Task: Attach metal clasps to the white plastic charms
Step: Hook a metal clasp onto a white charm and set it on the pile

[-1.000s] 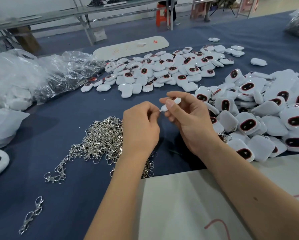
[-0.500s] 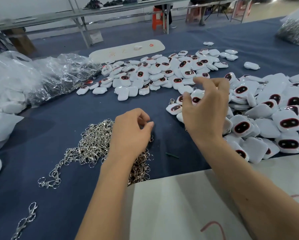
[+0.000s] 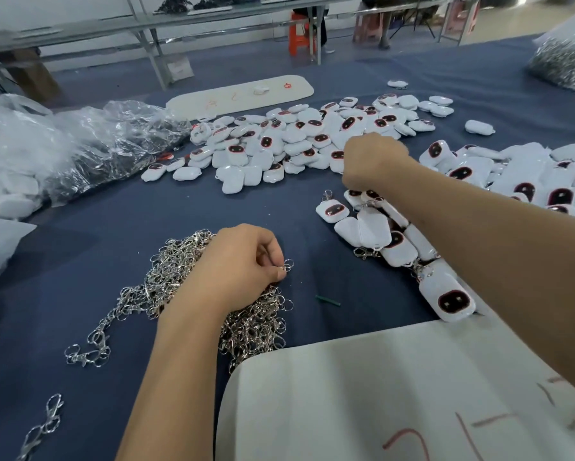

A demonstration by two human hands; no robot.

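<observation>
My left hand (image 3: 238,264) sits over a heap of silver metal clasps (image 3: 179,284) and pinches one clasp ring (image 3: 286,266) between thumb and fingertip. My right hand (image 3: 374,159) reaches far out over the back pile of white plastic charms (image 3: 279,144) with its fingers curled down among them; what it holds is hidden. A second pile of charms (image 3: 529,181) lies at the right. Charms with clasps attached (image 3: 372,227) lie under my right forearm, one with a dark face (image 3: 449,294) nearest.
A white foam sheet (image 3: 396,394) covers the near right of the blue table. Clear plastic bags (image 3: 80,151) lie at the left, a bag of metal parts (image 3: 565,61) at the far right. A long white tray (image 3: 243,93) sits behind the charms. Loose clasps (image 3: 43,424) lie near left.
My right hand let go of the charm it held, which now lies with the finished ones, and reached forward to the back pile. My left hand dropped to the clasp heap and pinched a ring.
</observation>
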